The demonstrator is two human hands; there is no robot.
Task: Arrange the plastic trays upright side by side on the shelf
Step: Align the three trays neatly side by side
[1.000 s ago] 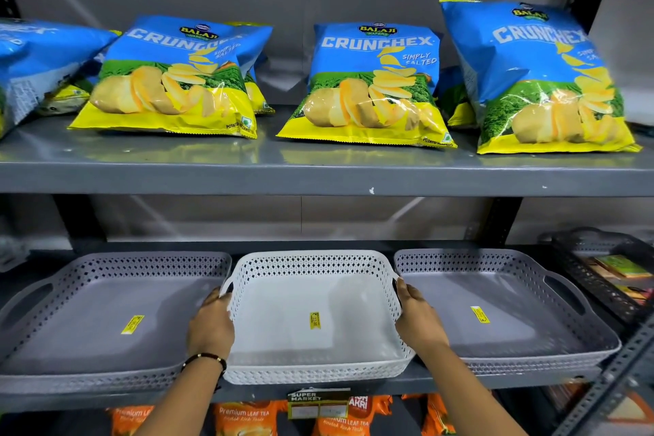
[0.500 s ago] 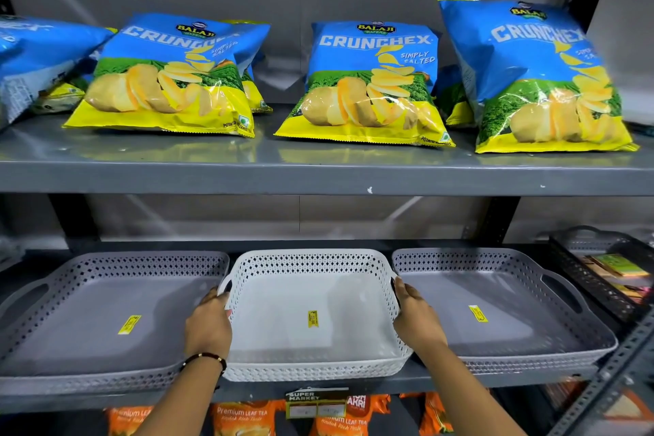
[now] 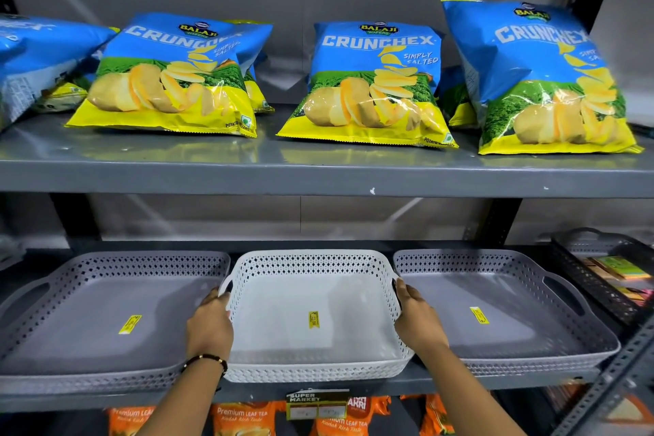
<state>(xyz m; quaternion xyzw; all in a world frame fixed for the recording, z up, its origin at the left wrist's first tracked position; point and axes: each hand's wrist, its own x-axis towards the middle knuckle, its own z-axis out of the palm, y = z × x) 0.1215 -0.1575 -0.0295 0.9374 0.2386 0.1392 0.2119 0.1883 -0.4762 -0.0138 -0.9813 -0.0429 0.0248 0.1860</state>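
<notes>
Grey shelf (image 3: 318, 388): three trays, two hands on white tray (image 3: 313, 340).

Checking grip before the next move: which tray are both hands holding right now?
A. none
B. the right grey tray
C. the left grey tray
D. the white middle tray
D: the left hand and right hand each clasp a side of the white tray, at its handles.

The chip bags (image 3: 371, 85) across the upper frame are showing "BALAJI WAFERS", "CRUNCHEX", "SIMPLY SALTED". The orange packets (image 3: 244, 418) along the bottom are reading "Premium LEAF TEA". The shelf-edge tag (image 3: 316, 405) at bottom centre is reading "SUPER MARKET".
</notes>
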